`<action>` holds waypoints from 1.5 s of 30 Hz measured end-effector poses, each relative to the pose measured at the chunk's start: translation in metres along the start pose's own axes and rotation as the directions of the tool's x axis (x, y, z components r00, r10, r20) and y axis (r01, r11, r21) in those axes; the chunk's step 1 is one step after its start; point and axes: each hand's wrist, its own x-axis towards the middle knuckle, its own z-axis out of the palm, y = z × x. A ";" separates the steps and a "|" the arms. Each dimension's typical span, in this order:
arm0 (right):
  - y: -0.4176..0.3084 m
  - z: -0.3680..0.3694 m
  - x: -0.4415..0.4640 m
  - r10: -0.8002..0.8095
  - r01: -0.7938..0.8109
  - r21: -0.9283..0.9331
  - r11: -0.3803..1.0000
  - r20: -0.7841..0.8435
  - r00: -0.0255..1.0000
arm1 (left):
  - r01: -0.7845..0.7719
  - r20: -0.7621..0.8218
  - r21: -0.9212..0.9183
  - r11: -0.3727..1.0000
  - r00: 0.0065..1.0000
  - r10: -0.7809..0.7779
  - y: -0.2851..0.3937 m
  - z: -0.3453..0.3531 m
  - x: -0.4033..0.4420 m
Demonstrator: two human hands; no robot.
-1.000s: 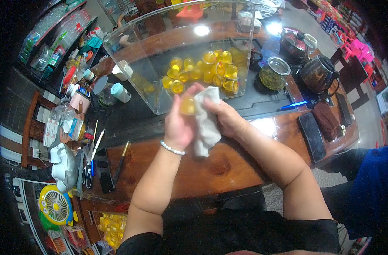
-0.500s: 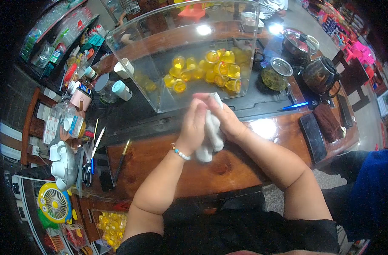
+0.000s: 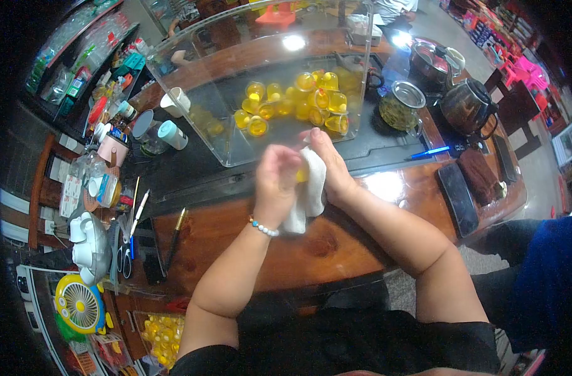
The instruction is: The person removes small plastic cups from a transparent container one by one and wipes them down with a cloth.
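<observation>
My left hand (image 3: pixel 278 185), with a beaded bracelet at the wrist, has its fingers curled round a yellow capsule (image 3: pixel 301 173) that shows only in part. A white cloth (image 3: pixel 309 195) hangs between my two palms and touches the capsule. My right hand (image 3: pixel 331 164) holds the cloth from the other side, its fingers mostly hidden behind it. Just beyond the hands stands a clear plastic bin (image 3: pixel 226 150), tilted in view, with several yellow capsules (image 3: pixel 318 98) inside.
At the right are a glass teapot (image 3: pixel 402 106), a dark kettle (image 3: pixel 468 103), a blue pen (image 3: pixel 429 153) and a phone (image 3: pixel 458 198). Scissors (image 3: pixel 124 258), a black pen (image 3: pixel 175 238) and a white-lidded cup (image 3: pixel 172 134) lie left. Another box of yellow capsules (image 3: pixel 162 338) is lower left.
The palms pressed together over the cloth, then parted slightly. My left hand has turned and its fingers have curled, and the yellow capsule shows again beside the cloth.
</observation>
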 end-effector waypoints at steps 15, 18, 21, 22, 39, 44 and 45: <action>0.013 -0.005 0.009 -0.132 0.105 -0.130 0.986 -0.223 0.966 | -0.055 -0.076 0.161 0.985 0.995 0.068 -0.001 -0.002 0.005; 0.012 -0.016 0.009 -0.035 0.029 -0.122 0.992 -0.048 0.998 | -0.032 -0.152 0.137 0.990 0.987 0.053 0.000 -0.005 0.009; 0.013 -0.016 0.011 0.029 -0.023 -0.051 0.998 0.137 0.990 | 0.068 -0.276 -0.084 0.994 0.957 -0.089 -0.004 -0.012 0.012; 0.004 -0.004 0.005 0.056 -0.068 0.068 0.995 0.163 0.985 | 0.101 -0.295 -0.073 0.992 0.948 -0.118 -0.003 -0.015 0.013; 0.000 -0.008 0.008 0.003 -0.002 -0.019 1.000 0.063 0.998 | -0.085 -0.015 0.443 0.892 0.995 0.103 0.004 0.002 0.002; 0.003 -0.011 0.013 0.111 -0.114 0.112 0.987 0.032 0.993 | -0.195 0.054 0.412 0.890 0.980 0.190 0.012 0.001 0.004; 0.005 -0.013 0.014 0.109 -0.112 0.088 0.990 0.037 0.993 | -0.212 0.060 0.413 0.886 0.977 0.206 0.010 -0.001 0.005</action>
